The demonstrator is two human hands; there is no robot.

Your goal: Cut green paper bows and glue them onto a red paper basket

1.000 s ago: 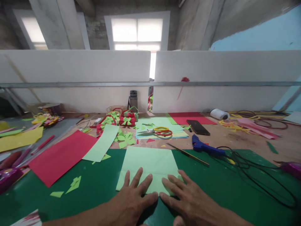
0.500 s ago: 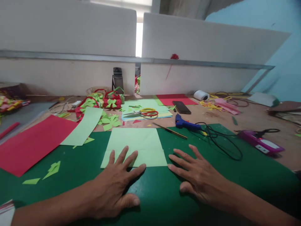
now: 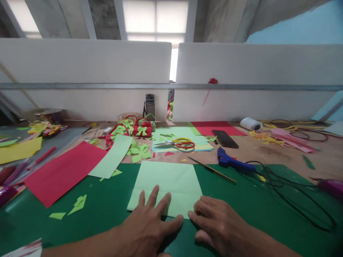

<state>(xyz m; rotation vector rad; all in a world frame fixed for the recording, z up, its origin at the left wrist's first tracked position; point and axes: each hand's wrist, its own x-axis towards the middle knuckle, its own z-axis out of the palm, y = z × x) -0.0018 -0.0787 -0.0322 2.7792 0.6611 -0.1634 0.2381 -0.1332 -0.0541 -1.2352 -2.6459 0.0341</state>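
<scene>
A folded sheet of light green paper lies flat on the green mat, with a crease running across it. My left hand rests with spread fingers on the paper's lower left part, its thumb along the near edge. At the near right corner is my right hand, its fingers curled in close together and the tip of the index finger touching the corner. The right thumb lies lower, apart from the paper, and nothing shows in that hand. Just beyond the sheet lies a thin gold-and-dark stick, perhaps a pen.
Scissors lie on stacked paper behind the mat. To the right are a blue glue gun with a looping black cord and a phone. Red paper, a pale green strip and green scraps lie to the left.
My right hand has moved in against the paper's near right corner, and its fingers have gone from spread to curled. The left hand stays spread on the sheet. The camera view has shifted.
</scene>
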